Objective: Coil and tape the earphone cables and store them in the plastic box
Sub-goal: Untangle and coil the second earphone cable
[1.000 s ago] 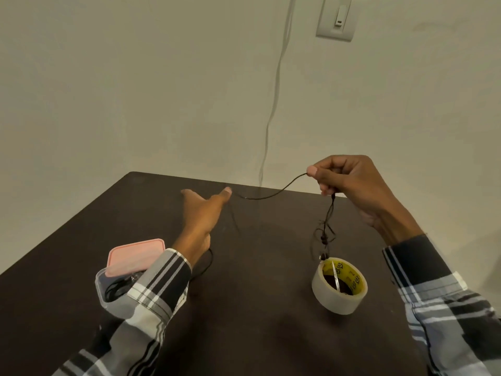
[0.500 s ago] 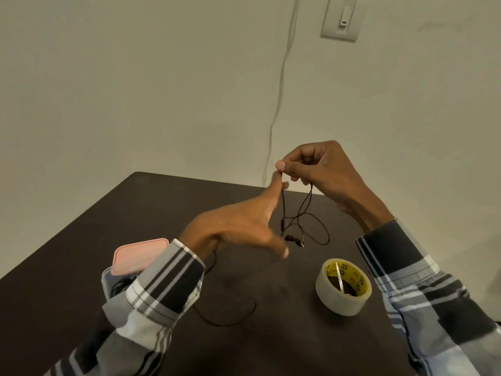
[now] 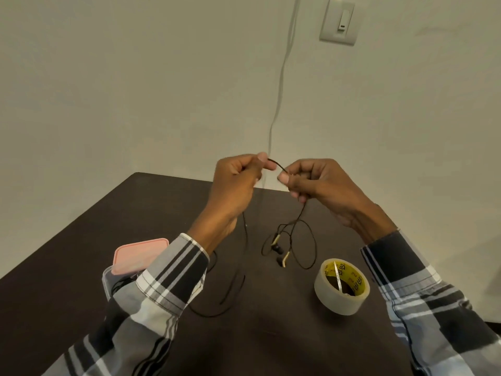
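Earphone cable [image 3: 307, 234] pinched by both hands [image 3: 238, 180], tape roll [image 3: 342, 286] right, sleeve [image 3: 168, 270] partly hiding plastic box [image 3: 139, 255]

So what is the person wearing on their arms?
Both arms wear long checked shirt sleeves in black, grey and white. The left sleeve and right sleeve end in cuffs at the wrists. Both hands are bare: no gloves, rings or watch show.
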Tool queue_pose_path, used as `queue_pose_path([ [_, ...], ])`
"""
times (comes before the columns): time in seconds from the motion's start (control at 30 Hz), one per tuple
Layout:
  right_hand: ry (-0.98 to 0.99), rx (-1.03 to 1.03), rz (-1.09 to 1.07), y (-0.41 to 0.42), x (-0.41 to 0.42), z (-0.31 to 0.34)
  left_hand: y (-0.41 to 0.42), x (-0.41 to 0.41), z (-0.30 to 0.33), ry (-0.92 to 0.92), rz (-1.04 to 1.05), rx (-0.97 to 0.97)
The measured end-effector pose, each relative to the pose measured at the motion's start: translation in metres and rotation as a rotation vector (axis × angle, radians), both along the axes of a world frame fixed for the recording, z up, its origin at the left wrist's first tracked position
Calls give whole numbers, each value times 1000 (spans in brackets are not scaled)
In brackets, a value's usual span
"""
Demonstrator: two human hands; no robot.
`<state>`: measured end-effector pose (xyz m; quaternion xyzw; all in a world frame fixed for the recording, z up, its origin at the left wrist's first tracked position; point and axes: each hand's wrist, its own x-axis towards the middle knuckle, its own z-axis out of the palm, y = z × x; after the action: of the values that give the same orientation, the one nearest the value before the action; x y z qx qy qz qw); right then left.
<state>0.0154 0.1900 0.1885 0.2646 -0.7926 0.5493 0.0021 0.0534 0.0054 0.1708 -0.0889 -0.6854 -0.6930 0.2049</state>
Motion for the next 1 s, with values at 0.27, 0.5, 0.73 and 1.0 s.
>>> queue_pose_path([
  [0.27, -57, -53, -102, 26, -2, -18, -34, -6, -7, 8, 196, -58],
  [0.5, 2, 21, -85, 17, -2, -11, -12, -3, -20, 34, 104, -543],
  [0.73, 54, 49, -83, 5, -2, -17, 10, -9, -14, 96, 96, -684],
  [1.0, 34, 117, -154, 19, -7, -27, 0, -8, -5, 161, 173, -399],
])
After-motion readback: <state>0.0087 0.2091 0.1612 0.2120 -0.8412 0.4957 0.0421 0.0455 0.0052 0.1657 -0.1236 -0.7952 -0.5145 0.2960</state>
